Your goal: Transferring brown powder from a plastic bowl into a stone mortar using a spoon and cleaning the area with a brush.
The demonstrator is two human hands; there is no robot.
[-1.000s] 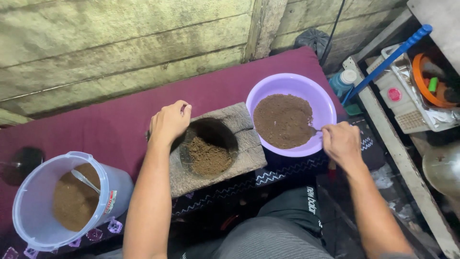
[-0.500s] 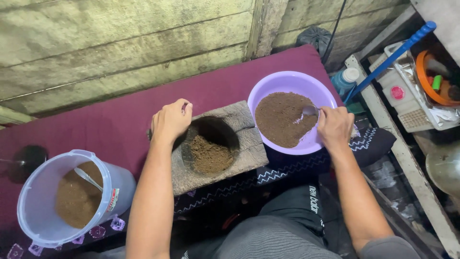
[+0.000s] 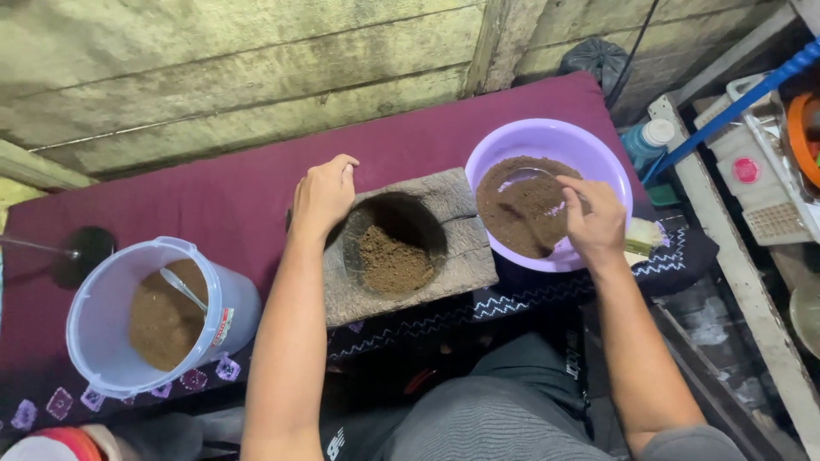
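Note:
A wooden mortar block (image 3: 461, 256) lies in front of me on a maroon mat (image 3: 213, 196), with brown powder (image 3: 391, 261) in its round hollow. My left hand (image 3: 323, 195) rests on the block's left rim, fingers curled against the edge. To the right stands a purple bowl (image 3: 555, 137) filled with brown powder. My right hand (image 3: 593, 218) is over that bowl and grips a metal spoon (image 3: 523, 176) whose scoop lies on the powder.
A translucent bucket (image 3: 102, 299) with brown powder and a spoon stands at the left. A black round thing on a rod (image 3: 81, 254) lies beside it. Wooden planks form the wall behind. At the right are a blue pipe (image 3: 726, 107), a bottle (image 3: 645, 141) and cluttered containers.
My right hand has moved left from the bowl's right edge to over the powder, bringing the spoon in with it. My left hand has stayed on the mortar block.

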